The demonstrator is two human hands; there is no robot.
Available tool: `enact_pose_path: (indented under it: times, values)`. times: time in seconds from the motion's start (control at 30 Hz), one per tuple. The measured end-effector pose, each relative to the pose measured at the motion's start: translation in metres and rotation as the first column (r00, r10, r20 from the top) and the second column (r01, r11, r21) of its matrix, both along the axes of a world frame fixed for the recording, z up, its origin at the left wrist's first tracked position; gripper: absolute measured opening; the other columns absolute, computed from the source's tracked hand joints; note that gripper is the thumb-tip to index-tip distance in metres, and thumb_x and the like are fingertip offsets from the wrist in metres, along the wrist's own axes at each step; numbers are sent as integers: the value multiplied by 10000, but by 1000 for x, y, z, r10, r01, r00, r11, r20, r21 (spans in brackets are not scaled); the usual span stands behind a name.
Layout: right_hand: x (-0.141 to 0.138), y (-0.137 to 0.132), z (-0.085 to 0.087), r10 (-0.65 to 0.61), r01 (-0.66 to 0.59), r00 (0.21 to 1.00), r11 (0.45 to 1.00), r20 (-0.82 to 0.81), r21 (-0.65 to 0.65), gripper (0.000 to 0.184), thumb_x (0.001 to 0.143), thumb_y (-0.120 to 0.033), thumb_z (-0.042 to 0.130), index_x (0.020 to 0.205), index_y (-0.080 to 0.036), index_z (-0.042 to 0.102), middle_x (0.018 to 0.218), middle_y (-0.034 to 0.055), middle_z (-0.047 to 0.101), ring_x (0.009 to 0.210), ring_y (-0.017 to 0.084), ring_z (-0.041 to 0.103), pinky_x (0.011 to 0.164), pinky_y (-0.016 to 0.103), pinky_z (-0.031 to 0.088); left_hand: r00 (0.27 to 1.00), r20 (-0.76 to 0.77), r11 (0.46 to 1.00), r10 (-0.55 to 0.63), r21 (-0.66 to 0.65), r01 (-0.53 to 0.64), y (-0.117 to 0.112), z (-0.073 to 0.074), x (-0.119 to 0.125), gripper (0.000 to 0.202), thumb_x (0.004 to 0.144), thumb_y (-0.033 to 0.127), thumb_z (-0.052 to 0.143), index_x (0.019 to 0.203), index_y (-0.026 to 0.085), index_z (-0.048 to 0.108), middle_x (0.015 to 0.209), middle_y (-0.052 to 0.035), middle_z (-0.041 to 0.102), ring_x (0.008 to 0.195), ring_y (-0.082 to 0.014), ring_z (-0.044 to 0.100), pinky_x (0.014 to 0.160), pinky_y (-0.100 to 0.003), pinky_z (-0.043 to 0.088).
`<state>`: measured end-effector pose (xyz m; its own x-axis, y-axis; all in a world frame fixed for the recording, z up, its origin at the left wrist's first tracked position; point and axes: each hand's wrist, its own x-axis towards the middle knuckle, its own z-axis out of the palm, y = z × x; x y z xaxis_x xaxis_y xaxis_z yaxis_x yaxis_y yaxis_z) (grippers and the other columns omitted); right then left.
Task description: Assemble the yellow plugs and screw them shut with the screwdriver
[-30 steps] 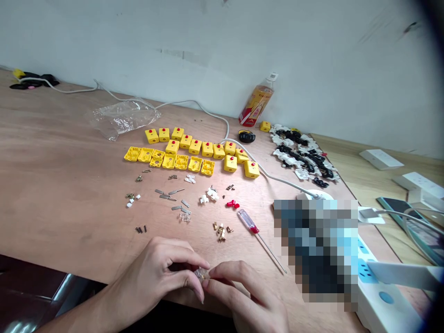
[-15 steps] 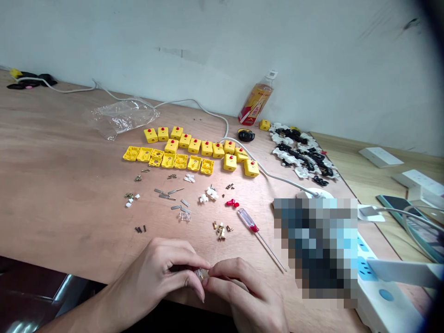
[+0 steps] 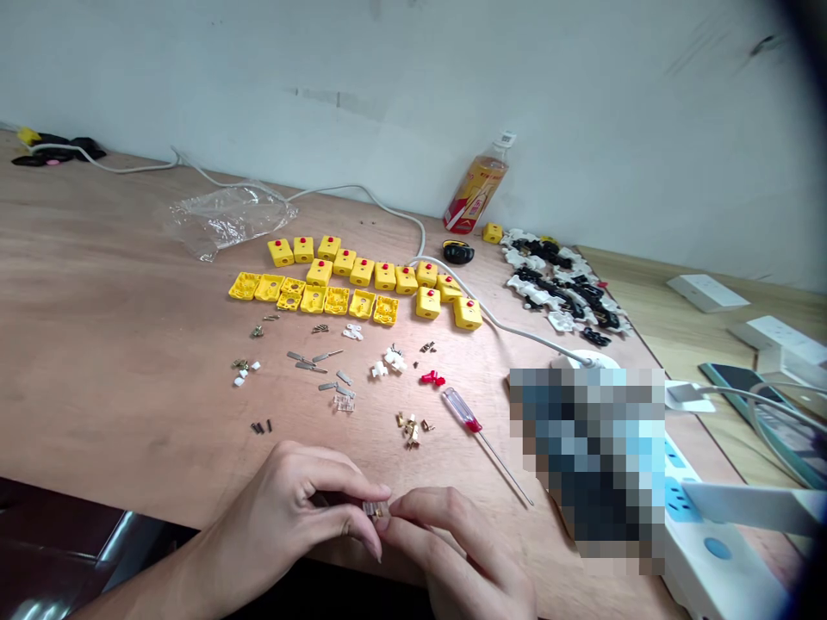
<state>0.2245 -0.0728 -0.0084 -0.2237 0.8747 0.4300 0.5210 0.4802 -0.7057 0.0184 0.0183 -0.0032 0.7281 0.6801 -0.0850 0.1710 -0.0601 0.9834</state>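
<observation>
Two bare hands meet at the near edge of a wooden table [image 3: 129, 387], with a small clear piece [image 3: 373, 509] between their fingertips. The left hand [image 3: 303, 499] grasps the piece from the left, thumb below and index finger above; the right hand [image 3: 458, 538] pinches its opposite end between thumb and forefinger. A brass-coloured glint shows at the piece's right end, although the fingers cover so much of it that its exact form is uncertain. Beyond the hands, loose components lie in small groups. Nearest are the brass clips [image 3: 412, 430], in front of the right hand, and to their right a screwdriver [image 3: 475, 425] with a clear and red handle, its tip directed toward the viewer. Dark pins [image 3: 270, 425] lie farther left, near the left hand; clear parts [image 3: 345, 402], grey metal blades [image 3: 308, 367], white plastic parts [image 3: 394, 360] and red parts [image 3: 429, 378] occupy the middle ground. Behind these, open yellow shells [image 3: 314, 300] form a row, backed by closed yellow boxes [image 3: 363, 273] bearing red buttons. A bottle [image 3: 476, 191] leans at the wall, a crumpled clear bag [image 3: 226, 220] lies at left, and a heap of black and white parts [image 3: 562, 288] spreads at right. A white power strip [image 3: 717, 548] occupies the lower right.
</observation>
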Motion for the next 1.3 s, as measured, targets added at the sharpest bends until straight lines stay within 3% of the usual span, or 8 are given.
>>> enact_pose_path:
  times: [0.2,0.37,0.57,0.8,1.0,1.13,1.3]
  values:
    - [-3,-4,-7,-67,66,998,996,15,65,284,1050,-174,515,1258,-243,696,1021,67,767,893,179,740,768,247,617,999,47,1000,-15,23,14,0,2,-3,193,1001,200,648,990,227,838,826,-1,797,764,-134,750,772,-179,555]
    - [-6,-5,-18,-137,128,990,977,42,172,315,1062,-190,471,1279,-240,694,986,81,784,836,196,753,719,268,620,999,36,1000,6,2,-6,-1,-1,-4,196,988,197,654,1078,226,826,814,-16,801,733,-152,749,735,-204,571]
    - [-3,-4,-2,-77,68,993,993,91,99,279,1024,-149,539,1247,-200,698,1024,102,791,892,207,771,757,265,634,1000,1,993,16,-119,-16,-2,-1,-3,210,883,55,696,882,215,831,850,27,807,765,-131,744,731,-164,542]
    - [-7,3,-6,-120,137,982,985,-146,106,224,1018,-120,558,1195,-224,646,888,45,784,779,146,759,686,208,627,999,-36,998,-6,-65,4,-3,1,-2,171,870,73,723,910,212,815,864,21,803,787,-140,745,762,-177,549]
    - [0,11,5,-152,152,988,987,9,49,93,1006,-197,611,950,-224,679,796,10,665,638,107,692,594,166,583,995,-57,981,-84,171,93,-10,7,-11,173,970,204,690,1127,230,758,972,0,796,844,-135,740,792,-159,528]
    - [2,19,14,-151,152,986,988,72,-10,121,1015,-301,605,944,-235,677,797,7,668,640,120,680,573,184,575,994,-93,984,-50,164,65,-12,8,-20,117,919,203,750,1034,219,752,891,12,771,774,-131,709,750,-168,528]
    - [19,30,16,-298,309,898,951,324,18,183,1018,-360,581,1073,-251,718,941,58,718,743,170,727,570,232,571,989,-148,995,13,99,2,-12,-2,-25,137,790,186,830,849,187,706,765,30,724,674,-121,649,660,-175,518]
